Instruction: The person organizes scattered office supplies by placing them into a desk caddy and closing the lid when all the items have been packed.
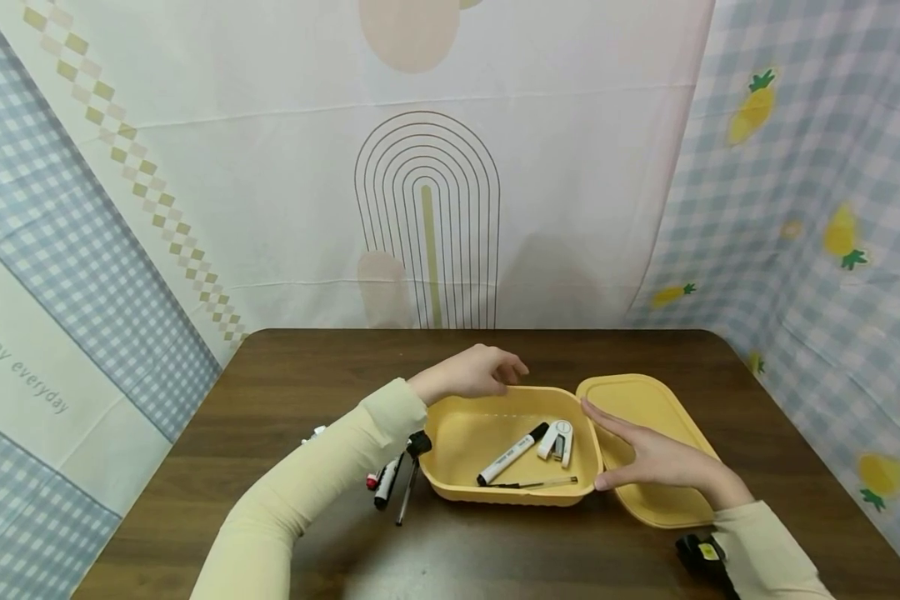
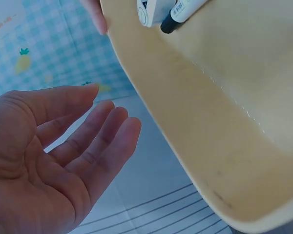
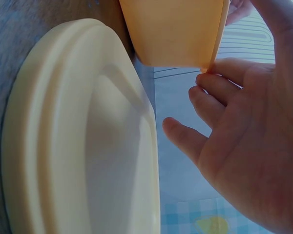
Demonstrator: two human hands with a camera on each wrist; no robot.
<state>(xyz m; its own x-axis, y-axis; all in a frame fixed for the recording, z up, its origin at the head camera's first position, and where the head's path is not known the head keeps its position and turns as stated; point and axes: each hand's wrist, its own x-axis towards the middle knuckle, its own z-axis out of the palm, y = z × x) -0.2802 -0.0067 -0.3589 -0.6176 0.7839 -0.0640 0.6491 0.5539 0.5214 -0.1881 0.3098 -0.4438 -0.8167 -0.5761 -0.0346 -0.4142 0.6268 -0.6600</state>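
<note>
A yellow plastic box (image 1: 465,433) without its lid on holds a white marker with black ends (image 1: 512,455), a pen (image 1: 532,483) and a small white stapler-like item (image 1: 556,442). My left hand (image 1: 480,371) is by the box's back rim with loosely bent fingers; in the left wrist view its palm is bare and its fingertips (image 2: 132,127) are apart from the rim. My right hand (image 1: 656,456) spans the box's right end, thumb by the front corner and fingertips by the back corner. The right wrist view shows a fingertip (image 3: 216,66) against the rim.
The yellow lid (image 1: 633,396) lies right of the box, partly under my right hand. Left of the box, several pens and markers (image 1: 387,483) lie on the brown wooden table (image 1: 300,367), partly hidden by my left sleeve. Patterned cloth (image 1: 570,167) hangs behind.
</note>
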